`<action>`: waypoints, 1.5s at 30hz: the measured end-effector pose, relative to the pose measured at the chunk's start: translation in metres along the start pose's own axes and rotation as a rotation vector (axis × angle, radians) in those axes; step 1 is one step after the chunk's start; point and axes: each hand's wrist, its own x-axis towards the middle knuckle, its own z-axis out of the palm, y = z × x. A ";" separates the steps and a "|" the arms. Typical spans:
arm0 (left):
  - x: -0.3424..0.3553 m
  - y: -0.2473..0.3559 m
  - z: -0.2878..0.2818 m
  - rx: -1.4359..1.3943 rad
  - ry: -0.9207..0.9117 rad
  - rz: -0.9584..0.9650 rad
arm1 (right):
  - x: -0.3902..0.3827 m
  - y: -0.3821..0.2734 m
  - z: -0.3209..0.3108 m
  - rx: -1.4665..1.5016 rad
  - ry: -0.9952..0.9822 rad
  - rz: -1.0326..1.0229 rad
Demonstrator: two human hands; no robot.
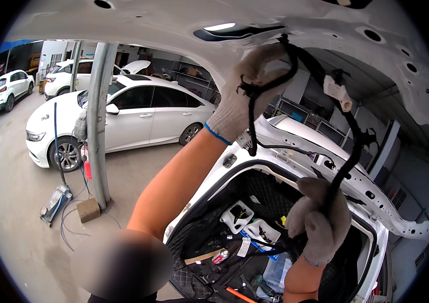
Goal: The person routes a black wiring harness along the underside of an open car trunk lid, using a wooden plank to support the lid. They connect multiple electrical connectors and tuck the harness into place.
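Observation:
A black taped wiring harness [354,144] hangs in a loop from the underside of a raised white trunk lid [154,22]. My left hand [255,86], in a grey knit glove with a blue cuff edge, reaches up to the lid, its fingers curled on the harness near its upper end. A branch of the harness with a connector dangles by that wrist. Lower down on the right, my gloved right hand [320,219] is closed around the harness. Between the hands, a white connector [336,92] sits on the harness.
Below lies the open trunk [209,197] with cut white jugs [237,216], a spray can [220,256], a clear plastic case [277,272] and tools. A steel post [98,126], a floor jack [57,202] and a white sedan [143,111] stand to the left. A blurred patch covers the lower left.

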 end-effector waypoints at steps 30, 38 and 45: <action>0.010 -0.010 -0.020 -0.314 -0.103 -0.099 | 0.013 -0.004 0.001 0.010 -0.047 0.040; 0.019 0.014 -0.019 0.032 -0.087 -0.210 | 0.023 -0.021 -0.002 -0.168 -0.148 0.068; 0.023 0.032 -0.008 -0.184 0.110 -0.397 | 0.027 -0.031 0.002 -0.213 -0.143 0.007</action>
